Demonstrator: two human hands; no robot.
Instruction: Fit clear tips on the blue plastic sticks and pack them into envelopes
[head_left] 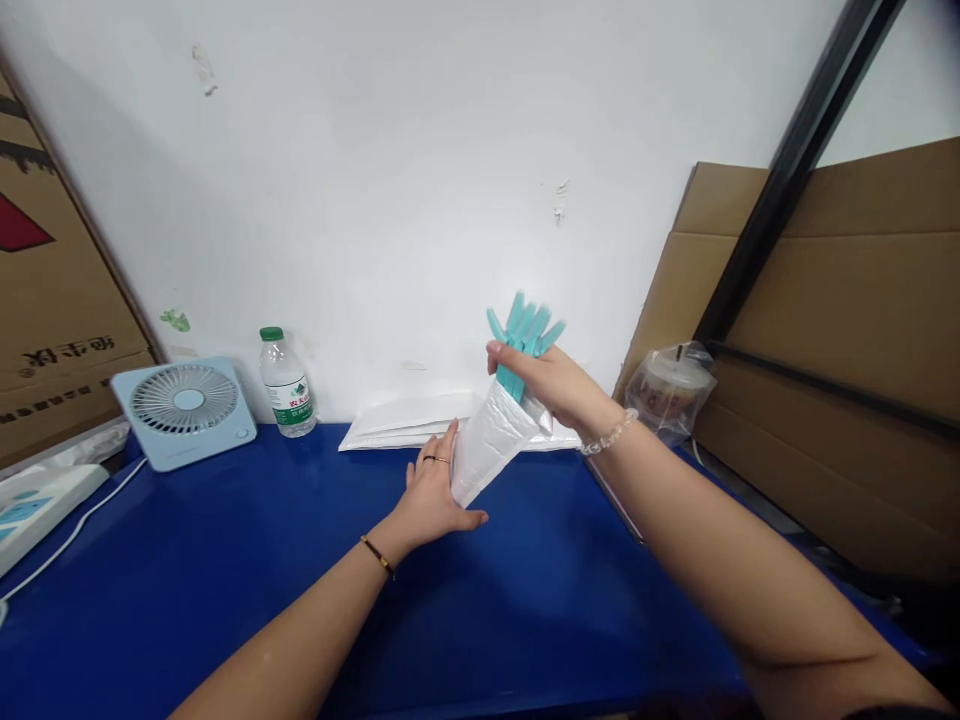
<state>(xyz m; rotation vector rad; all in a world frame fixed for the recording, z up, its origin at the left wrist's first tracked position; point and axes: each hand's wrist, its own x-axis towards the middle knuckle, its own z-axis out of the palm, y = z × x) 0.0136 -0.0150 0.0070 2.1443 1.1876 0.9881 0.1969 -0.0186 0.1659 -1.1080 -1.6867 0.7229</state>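
A white padded mailer (491,440) stands tilted above the blue table, its mouth up and to the right. My left hand (431,495) grips its lower left side, with the thumb apart near the bottom corner. Several slim teal sticks with flattened, fanned-out ends (525,325) stick out of the mailer's mouth. What they are I cannot tell, and their lower parts are hidden inside. My right hand (559,385) is closed around the teal sticks at the mouth, its thumb across their front.
A stack of white mailers (405,415) lies against the wall behind my hands. To the left are a water bottle (288,385), a light blue fan (187,405) and a power strip (45,510) with a white cable. A bagged drink cup (671,385) and cardboard (847,400) are at the right.
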